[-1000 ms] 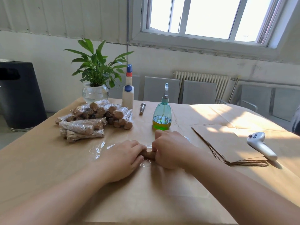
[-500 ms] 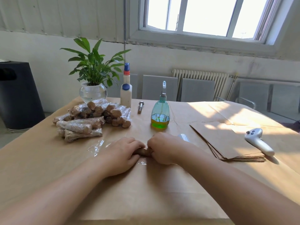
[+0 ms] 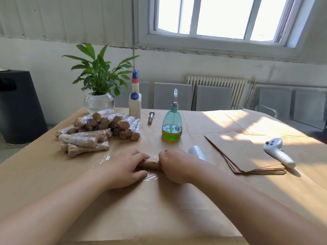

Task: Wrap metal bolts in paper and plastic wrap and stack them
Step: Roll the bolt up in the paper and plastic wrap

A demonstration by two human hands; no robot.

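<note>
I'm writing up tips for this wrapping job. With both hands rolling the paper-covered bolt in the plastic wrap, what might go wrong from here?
1. The plastic wrap looks crumpled beside the left hand; it may bunch or cling to itself instead of lying flat on the paper-wrapped bolt.
2. The right hand works close to the wrap roll, which lies loose and might be nudged away.
3. The pile of wrapped bolts is uneven; another one stacked on top could roll off.

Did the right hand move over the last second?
Yes. The right hand drew back toward the person, away from the spray bottle, uncovering the wrap roll.
</note>
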